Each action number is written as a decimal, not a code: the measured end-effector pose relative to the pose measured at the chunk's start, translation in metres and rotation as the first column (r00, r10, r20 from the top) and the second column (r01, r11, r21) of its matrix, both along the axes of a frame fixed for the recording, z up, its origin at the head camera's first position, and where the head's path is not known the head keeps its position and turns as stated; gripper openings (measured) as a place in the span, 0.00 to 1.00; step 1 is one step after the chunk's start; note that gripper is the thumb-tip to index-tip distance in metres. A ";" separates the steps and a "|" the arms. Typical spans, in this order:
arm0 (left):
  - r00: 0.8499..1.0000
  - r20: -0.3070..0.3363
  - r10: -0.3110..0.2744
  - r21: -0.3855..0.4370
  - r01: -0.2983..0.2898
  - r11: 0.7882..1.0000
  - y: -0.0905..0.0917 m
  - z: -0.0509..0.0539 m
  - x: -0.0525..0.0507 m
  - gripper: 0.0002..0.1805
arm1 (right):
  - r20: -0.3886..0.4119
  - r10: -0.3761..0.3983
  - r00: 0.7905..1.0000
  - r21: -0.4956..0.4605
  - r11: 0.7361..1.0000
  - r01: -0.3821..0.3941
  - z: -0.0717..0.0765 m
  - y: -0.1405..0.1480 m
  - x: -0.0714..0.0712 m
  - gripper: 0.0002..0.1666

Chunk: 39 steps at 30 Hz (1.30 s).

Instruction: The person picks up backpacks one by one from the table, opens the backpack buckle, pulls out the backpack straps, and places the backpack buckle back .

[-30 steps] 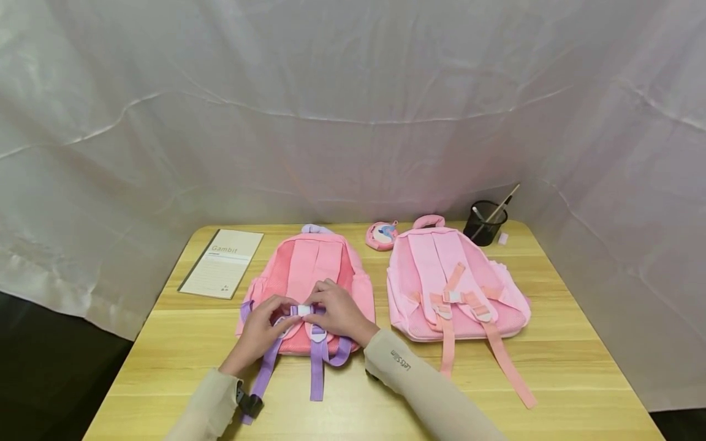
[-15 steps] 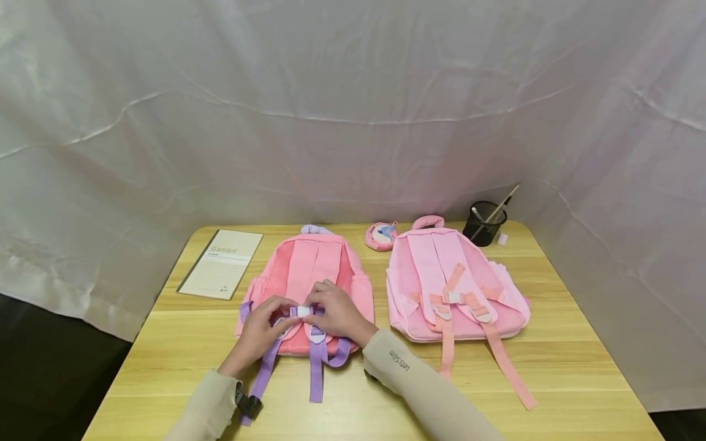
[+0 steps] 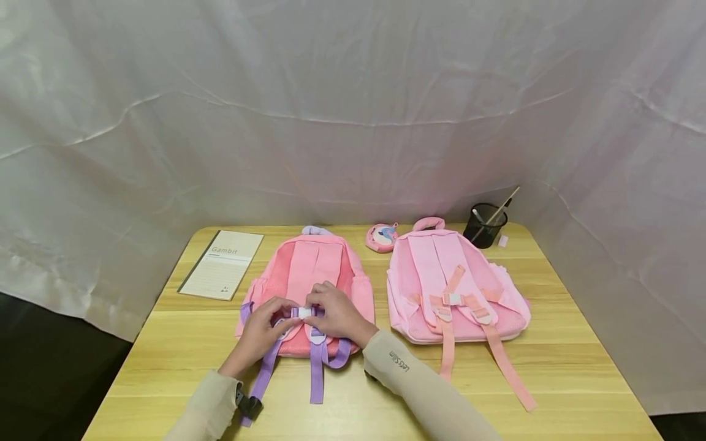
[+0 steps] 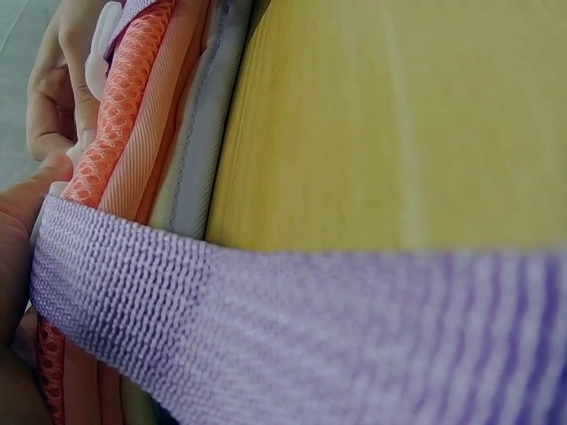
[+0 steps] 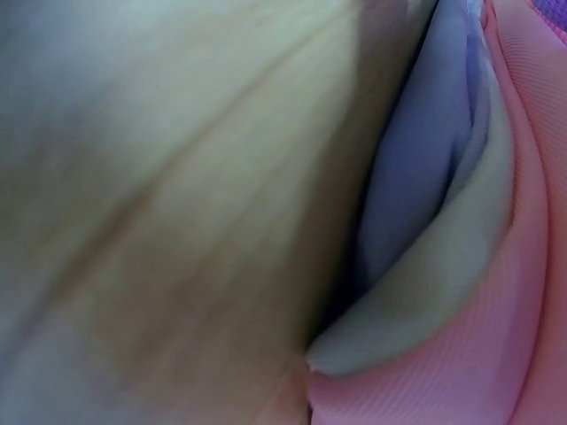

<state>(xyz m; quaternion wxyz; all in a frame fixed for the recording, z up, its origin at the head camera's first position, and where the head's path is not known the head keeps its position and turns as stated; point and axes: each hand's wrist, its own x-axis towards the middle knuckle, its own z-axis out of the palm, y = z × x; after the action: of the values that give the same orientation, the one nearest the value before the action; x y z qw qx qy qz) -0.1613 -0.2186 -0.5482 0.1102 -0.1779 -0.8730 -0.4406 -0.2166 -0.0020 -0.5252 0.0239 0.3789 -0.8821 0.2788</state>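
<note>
A coral-pink backpack [image 3: 315,260] lies on the table with its shoulder straps facing up. Across those straps sits a white buckle [image 3: 304,312] on purple webbing. My left hand [image 3: 263,327] pinches the buckle's left end between thumb and fingers, and my right hand [image 3: 337,311] pinches its right end. In the left wrist view a wide purple strap [image 4: 142,283] crosses in front of the orange mesh edge [image 4: 115,133]. The right wrist view is mostly filled by blurred skin, with pink fabric [image 5: 523,292] at the right; the buckle is hidden there.
A lighter pink backpack [image 3: 436,251] with peach straps lies to the right. Behind, between the bags, is a small round pink pouch [image 3: 381,237]. A black mesh pen holder [image 3: 485,229] stands at the back right beside a small eraser [image 3: 502,241]. A notebook [image 3: 222,264] lies at the left.
</note>
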 end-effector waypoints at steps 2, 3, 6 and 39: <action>1.000 0.001 -0.002 0.003 0.002 1.000 0.000 0.000 0.000 0.15 | 0.007 0.002 1.000 -0.003 1.000 -0.002 0.000 0.000 0.000 0.10; 1.000 0.002 -0.003 0.004 0.003 1.000 0.000 -0.001 0.000 0.15 | 0.008 0.002 1.000 -0.003 1.000 -0.002 0.000 0.000 -0.001 0.10; 1.000 0.007 -0.002 0.003 0.002 1.000 0.000 0.000 0.000 0.14 | 0.014 0.007 1.000 -0.005 1.000 -0.007 0.000 0.000 -0.001 0.10; 0.996 0.077 0.043 0.083 -0.050 0.995 -0.002 0.001 0.001 0.11 | 0.104 -0.029 0.994 -0.057 0.998 0.036 0.004 0.008 -0.003 0.08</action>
<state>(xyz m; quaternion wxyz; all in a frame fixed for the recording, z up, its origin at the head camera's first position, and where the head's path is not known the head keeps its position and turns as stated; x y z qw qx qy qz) -0.1599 -0.2207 -0.5476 0.0952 -0.1361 -0.8610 -0.4807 -0.2195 0.0060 -0.5214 -0.0060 0.3488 -0.8797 0.3233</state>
